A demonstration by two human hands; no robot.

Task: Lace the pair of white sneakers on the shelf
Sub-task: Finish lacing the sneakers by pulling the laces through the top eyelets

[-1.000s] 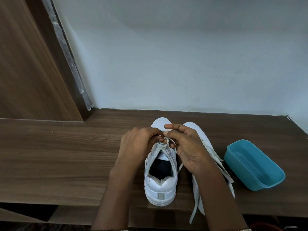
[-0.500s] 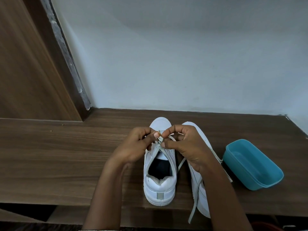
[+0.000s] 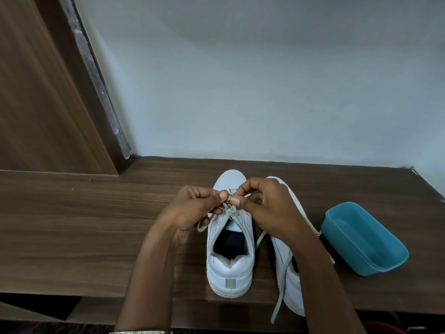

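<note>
Both white sneakers stand on the wooden shelf, side by side near its near edge, toes pointing to the far wall.

The left sneaker is in full view, heel towards you, its opening dark and its tongue visible. Your left hand and right hand meet above its upper eyelets. Both hands are closed in a pinch on the lace: thumb and forefinger of each grip it at one spot, the fingertips almost touching. The remaining fingers are curled. Two strands run from the pinch down along the edges of the opening. A loose end shows below your left hand, just left of the sneaker. You cannot tell from this view whether a knot is formed under the fingertips.

The right sneaker stands just beside the first and is largely covered by your right forearm. A second lace trails from it towards you and hangs over the near edge of the shelf.

A teal plastic container sits on the shelf to the right of the pair, near the right sneaker; whether they touch cannot be told. A wooden panel rises at the far left.
</note>
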